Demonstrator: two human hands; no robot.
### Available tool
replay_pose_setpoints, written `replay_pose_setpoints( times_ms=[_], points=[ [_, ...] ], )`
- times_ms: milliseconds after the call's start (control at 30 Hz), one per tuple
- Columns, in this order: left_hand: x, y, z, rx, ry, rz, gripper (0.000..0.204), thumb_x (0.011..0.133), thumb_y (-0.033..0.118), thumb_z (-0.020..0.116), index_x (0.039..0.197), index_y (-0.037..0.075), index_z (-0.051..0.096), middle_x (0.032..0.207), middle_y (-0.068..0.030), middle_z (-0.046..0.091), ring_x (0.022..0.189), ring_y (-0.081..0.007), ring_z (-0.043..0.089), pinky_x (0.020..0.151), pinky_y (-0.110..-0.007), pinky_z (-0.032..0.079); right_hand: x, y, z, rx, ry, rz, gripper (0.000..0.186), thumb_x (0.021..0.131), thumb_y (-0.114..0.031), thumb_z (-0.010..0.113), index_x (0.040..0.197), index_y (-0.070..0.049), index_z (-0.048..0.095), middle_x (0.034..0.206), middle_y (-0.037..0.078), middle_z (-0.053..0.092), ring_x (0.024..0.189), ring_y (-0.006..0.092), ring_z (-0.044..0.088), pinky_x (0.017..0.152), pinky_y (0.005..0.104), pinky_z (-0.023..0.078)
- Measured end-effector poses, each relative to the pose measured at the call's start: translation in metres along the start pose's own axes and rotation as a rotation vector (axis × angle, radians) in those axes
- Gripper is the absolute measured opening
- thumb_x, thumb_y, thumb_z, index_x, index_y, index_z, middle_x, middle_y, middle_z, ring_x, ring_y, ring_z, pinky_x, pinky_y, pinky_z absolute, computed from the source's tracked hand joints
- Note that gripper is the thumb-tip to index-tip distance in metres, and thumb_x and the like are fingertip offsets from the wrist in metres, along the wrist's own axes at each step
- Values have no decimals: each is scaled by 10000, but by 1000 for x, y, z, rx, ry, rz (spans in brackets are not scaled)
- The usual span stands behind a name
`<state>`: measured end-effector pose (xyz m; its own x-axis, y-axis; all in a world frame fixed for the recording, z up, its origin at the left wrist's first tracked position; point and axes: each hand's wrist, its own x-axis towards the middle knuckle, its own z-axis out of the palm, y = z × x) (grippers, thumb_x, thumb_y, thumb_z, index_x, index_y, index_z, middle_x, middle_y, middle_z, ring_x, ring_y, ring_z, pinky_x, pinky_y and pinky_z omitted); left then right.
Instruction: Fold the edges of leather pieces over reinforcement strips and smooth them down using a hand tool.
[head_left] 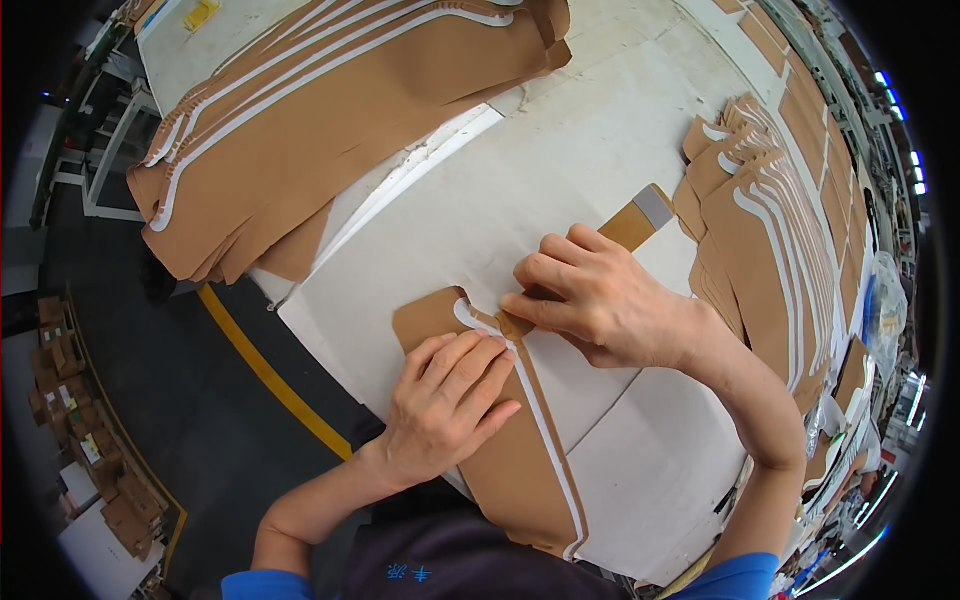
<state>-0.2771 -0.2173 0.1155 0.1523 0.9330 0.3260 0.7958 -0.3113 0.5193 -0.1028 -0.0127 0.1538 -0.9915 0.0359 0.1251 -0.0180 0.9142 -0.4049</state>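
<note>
A brown sheet panel (500, 450) with a white strip along its curved edge lies on the pale work table in front of me. My left hand (445, 400) rests flat on it, palm down, with fingertips beside the strip near its upper end. My right hand (595, 305) is closed round a flat tan tool with a grey end (640, 218). That end sticks out beyond the knuckles; its middle is hidden by the fingers. Thumb and fingertips are at the panel's upper right edge, where a small tan part shows, touching or very near the strip.
Stacked brown panels (270, 150) with white strips lie at the table's far left. Another fanned stack (770, 250) is on the right, near a clear plastic wrap (885, 300). Left of the table edge, a yellow line (270, 375) crosses the dark floor; cartons (85, 430) stand beyond.
</note>
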Motion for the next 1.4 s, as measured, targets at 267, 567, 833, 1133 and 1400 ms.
replay_pose_setpoints(
  times_ms=[267, 567, 833, 1133, 1400],
  points=[
    [1, 1, 1, -22, 20, 27, 502, 831, 246, 855, 1256, 17, 717, 1359, -131, 655, 1248, -328, 620, 1033, -482, 486, 19, 6, 4, 46, 38, -33, 243, 758, -59, 795, 1000, -75, 770, 990, 40, 582, 959, 221, 553, 816, 356, 446],
    [-3, 2, 0, 102, -22, 3, 467, 920, 269, 787, 1292, 27, 644, 1549, -208, 516, 1364, -382, 499, 1071, -512, 420, -30, -42, 5, 552, 323, 638, 397, 947, -145, 765, 1326, -36, 724, 1053, 110, 638, 936, 223, 627, 811, 352, 511],
    [2, -6, 1, 227, -34, 175, 480, 903, 252, 796, 1279, 8, 626, 1533, -178, 551, 1350, -389, 516, 1059, -515, 432, -62, -96, 47, 286, 372, 553, 496, 863, -117, 733, 1356, -99, 682, 965, 112, 595, 868, 296, 641, 751, 419, 528],
    [-3, -6, 4, 231, 80, 240, 427, 895, 219, 792, 1241, 0, 673, 1453, -162, 627, 1304, -360, 556, 1066, -508, 441, -54, -105, 69, 29, 370, 472, 623, 777, -34, 657, 1397, -95, 641, 956, 114, 597, 878, 311, 635, 735, 440, 525],
    [-5, -21, -1, 244, 75, 281, 392, 862, 155, 794, 1215, 16, 697, 1300, -123, 660, 1226, -334, 574, 1069, -490, 431, -85, -171, 42, 475, 179, 547, 536, 805, -71, 671, 1338, -25, 665, 990, 156, 620, 922, 353, 645, 798, 458, 535]
  ],
)
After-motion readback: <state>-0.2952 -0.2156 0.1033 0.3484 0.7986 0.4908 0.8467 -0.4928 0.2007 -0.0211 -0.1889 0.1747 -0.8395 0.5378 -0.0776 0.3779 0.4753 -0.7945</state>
